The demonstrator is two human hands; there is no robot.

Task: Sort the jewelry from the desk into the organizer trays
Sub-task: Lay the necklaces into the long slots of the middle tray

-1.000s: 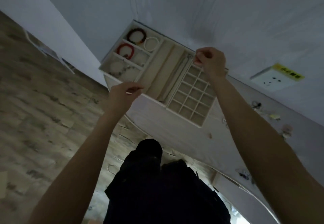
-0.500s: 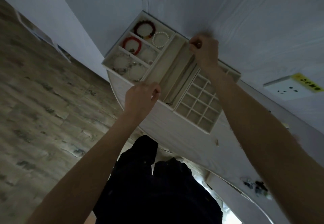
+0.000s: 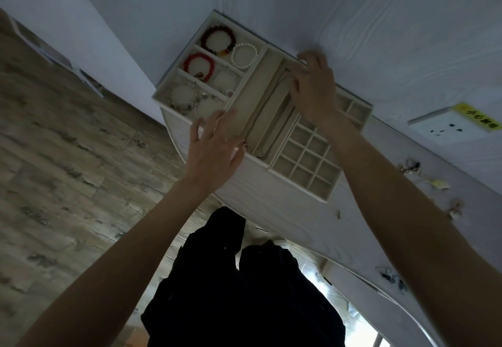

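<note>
**Both hands at the jewelry organizer on a white desk**

White wood-grain desk (image 3: 285,210) fills the middle of the view, with a pale wall behind it and a worn wood-plank floor (image 3: 54,170) on the left. The person's dark trousers (image 3: 239,292) show at the bottom.

The beige organizer (image 3: 326,197) sits at the desk's far left corner, against the wall, and everything below is placed from it. Its left tray holds bracelets: a dark red beaded bracelet (image 3: 218,40) at the far end, a pearl bracelet (image 3: 244,56) just beside it, a bright red bracelet (image 3: 199,66) nearer, and silvery bracelets (image 3: 187,99) at the near end. Its middle tray (image 3: 250,102) has long channels, with a thin chain (image 3: 274,99) lying along one of them. Its right tray (image 3: 309,162) is a grid of small square cells.

The left hand (image 3: 217,145) lies at the organizer's near edge, over the middle tray, fingers spread and relaxed, gripping nothing. The right hand (image 3: 312,88) reaches to the far end of the middle tray, fingers curled at the top of the chain; whether it pinches the chain cannot be told.

To the organizer's right, well apart, small loose jewelry pieces (image 3: 410,166) lie scattered on the desk. A white wall socket (image 3: 451,129) with a yellow label sits on the wall further right.
</note>
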